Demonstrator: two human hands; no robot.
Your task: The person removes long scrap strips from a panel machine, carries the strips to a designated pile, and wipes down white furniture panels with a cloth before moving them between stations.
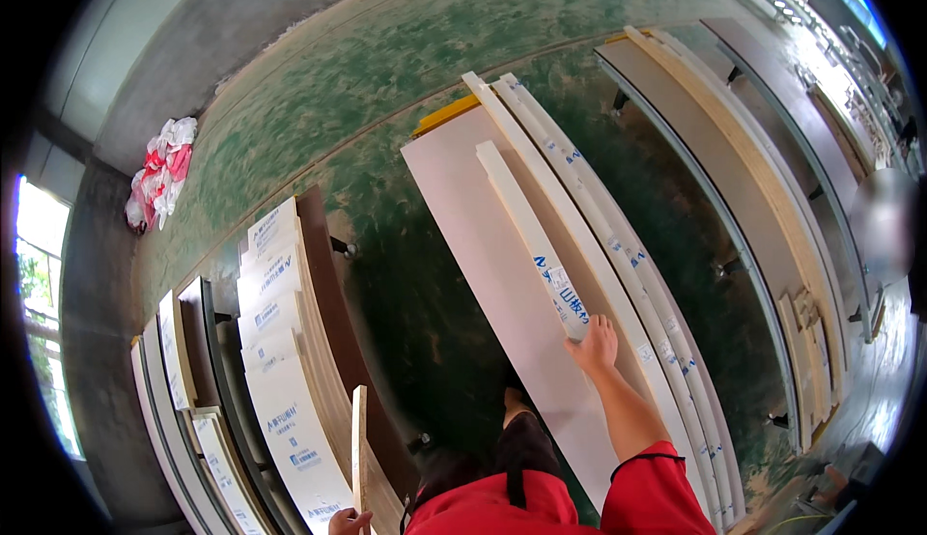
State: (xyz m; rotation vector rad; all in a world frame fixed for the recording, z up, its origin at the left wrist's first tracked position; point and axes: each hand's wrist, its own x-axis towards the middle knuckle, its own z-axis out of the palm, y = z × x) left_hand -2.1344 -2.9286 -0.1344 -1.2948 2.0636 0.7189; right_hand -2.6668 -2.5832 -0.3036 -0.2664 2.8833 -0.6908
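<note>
My right hand (594,345) is closed over the near end of a long white board strip (531,231) with blue print and a pale label. The strip lies lengthwise on a wide pale pinkish panel (449,187). At the lower edge, partly cut off, my left hand (350,521) grips a narrow strip of board (359,448) that stands up from it, its pale edge facing me. Just left of that strip is a stack of white boards (280,380) with blue print, laid in overlapping steps.
More long white boards (618,236) lie along the panel's right side. Farther right stands a wheeled rack (715,187) bearing long boards and short offcuts (806,342). Other stacks (174,351) line the left. Red and white plastic bags (159,173) lie on the green floor (386,62) by the wall.
</note>
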